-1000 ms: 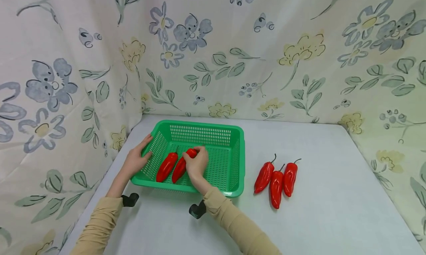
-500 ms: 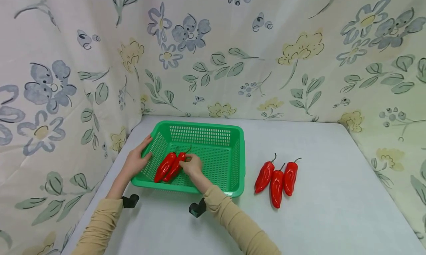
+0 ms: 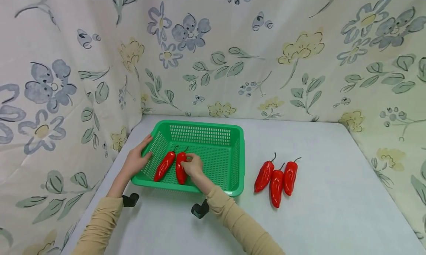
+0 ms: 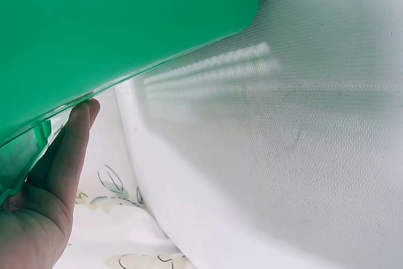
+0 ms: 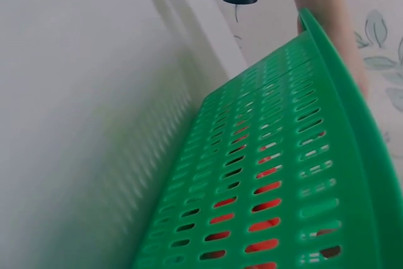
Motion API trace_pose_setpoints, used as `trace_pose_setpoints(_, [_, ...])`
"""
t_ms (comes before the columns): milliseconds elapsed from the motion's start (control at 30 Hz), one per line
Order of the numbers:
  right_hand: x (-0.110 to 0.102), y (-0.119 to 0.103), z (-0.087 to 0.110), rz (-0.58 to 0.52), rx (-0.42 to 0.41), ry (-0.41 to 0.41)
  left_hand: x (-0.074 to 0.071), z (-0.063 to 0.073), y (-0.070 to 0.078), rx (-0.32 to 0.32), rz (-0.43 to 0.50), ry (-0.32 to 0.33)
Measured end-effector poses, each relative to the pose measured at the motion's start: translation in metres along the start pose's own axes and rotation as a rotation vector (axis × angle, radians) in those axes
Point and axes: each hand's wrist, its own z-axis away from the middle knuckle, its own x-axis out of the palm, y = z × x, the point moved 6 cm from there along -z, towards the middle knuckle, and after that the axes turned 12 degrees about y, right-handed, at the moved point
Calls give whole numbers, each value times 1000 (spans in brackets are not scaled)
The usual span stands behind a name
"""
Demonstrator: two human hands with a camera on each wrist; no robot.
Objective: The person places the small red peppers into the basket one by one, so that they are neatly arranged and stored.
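A green plastic basket (image 3: 213, 127) with slotted walls stands at the left of the table. My left hand (image 3: 135, 160) holds its left rim, thumb over the edge and fingers along the outside; the left wrist view shows those fingers (image 4: 74, 149) against the basket wall. Two red chili peppers lie inside. My right hand (image 3: 193, 165) reaches over the front rim and pinches the right-hand red pepper (image 3: 181, 170) near its upper part. The other red pepper (image 3: 164, 166) lies slanted to its left. Through the slots in the right wrist view, red patches show, but the right fingers are hidden.
Right of the basket, three more red peppers (image 3: 276, 186) lie close together on the white table (image 3: 332, 173), stems pointing away. Floral cloth (image 3: 213, 63) hangs behind and along the left side.
My right hand has moved the right pepper about in the basket: first left against the other pepper, then back right, now more upright. My left hand stays on the rim.
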Motion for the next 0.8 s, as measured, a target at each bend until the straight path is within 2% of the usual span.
trace_pose_setpoints(267, [-9,-4,9,-7,-29,-52,-1,0,0,-3,8,-5])
trace_pose_setpoints(467, [-16,-8,17,-32,-70,-122,0,0,-1,0,4,-5])
trace_pose_setpoints(800, [-35,-19,28,-87,-109,-212,1,-1,-2,6,4,-4])
